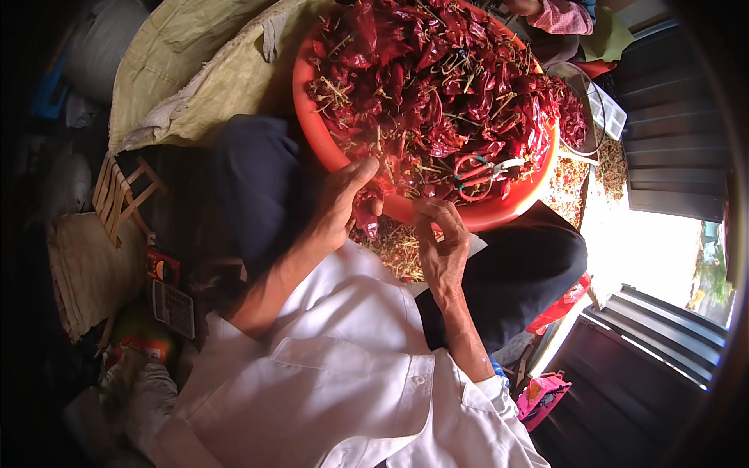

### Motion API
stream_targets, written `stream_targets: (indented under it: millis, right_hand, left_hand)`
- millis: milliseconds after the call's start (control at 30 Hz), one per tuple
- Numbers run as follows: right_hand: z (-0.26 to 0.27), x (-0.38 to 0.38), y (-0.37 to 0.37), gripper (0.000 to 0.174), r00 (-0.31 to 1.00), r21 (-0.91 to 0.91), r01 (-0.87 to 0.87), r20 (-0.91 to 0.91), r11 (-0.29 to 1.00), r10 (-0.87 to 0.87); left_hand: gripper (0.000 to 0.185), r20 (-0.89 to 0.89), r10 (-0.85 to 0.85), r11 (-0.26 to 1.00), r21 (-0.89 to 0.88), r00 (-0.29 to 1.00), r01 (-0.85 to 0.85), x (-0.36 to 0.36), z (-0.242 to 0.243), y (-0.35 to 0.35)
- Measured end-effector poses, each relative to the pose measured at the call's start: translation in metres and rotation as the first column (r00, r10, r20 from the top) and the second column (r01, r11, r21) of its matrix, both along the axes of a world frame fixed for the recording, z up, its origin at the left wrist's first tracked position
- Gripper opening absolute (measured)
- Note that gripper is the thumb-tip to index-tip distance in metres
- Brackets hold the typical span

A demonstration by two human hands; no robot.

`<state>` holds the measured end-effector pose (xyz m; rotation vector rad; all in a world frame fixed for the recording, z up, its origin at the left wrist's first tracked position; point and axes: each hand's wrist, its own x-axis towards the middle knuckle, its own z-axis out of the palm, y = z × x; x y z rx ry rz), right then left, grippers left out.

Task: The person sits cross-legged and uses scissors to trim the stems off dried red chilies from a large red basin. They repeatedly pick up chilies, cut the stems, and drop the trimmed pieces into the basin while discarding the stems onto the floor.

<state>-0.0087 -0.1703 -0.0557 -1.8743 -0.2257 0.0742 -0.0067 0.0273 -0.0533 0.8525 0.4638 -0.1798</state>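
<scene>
A wide orange-red plastic basin heaped with dried red chili peppers stands before me. My left hand is at the basin's near rim, closed around a dried red chili whose body hangs below the fingers. Just right of it, my right hand is by the rim with thumb and fingers curled near each other; whether something small is between the fingertips cannot be told. Red-handled scissors lie on the peppers at the basin's right front, their handles towards the left.
A large yellowish woven sack lies open at the upper left. Stems and bits cover the ground below the basin. A folding wooden stool stands left. Another person's pink checked sleeve shows at the top right, beside a smaller container of peppers.
</scene>
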Motion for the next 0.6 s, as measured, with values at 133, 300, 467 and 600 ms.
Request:
stream_targets:
  millis: [133,300,467,600]
  right_hand:
    - [-0.002,0.015,-0.008,0.015,0.999,-0.077,0.047,0.012,0.996,-0.047]
    - [-0.007,0.039,-0.03,0.019,0.987,-0.168,0.098,-0.11,0.981,-0.117]
    - [-0.021,0.06,-0.035,0.025,0.993,-0.388,-0.045,-0.122,0.92,-0.002]
    - [-0.037,0.08,-0.025,0.037,0.979,-0.609,-0.18,-0.19,0.772,0.079]
  left_hand:
    - [0.029,0.016,0.023,1.0,-0.006,1.0,-0.023,0.001,0.0,0.0]
    - [0.022,0.104,0.01,0.998,0.055,0.995,-0.016,0.0,-0.008,0.001]
    - [0.017,0.152,0.017,0.995,0.094,0.988,-0.032,-0.001,-0.014,0.0]
    - [0.016,0.172,-0.003,0.993,0.118,0.985,-0.018,-0.002,-0.015,0.003]
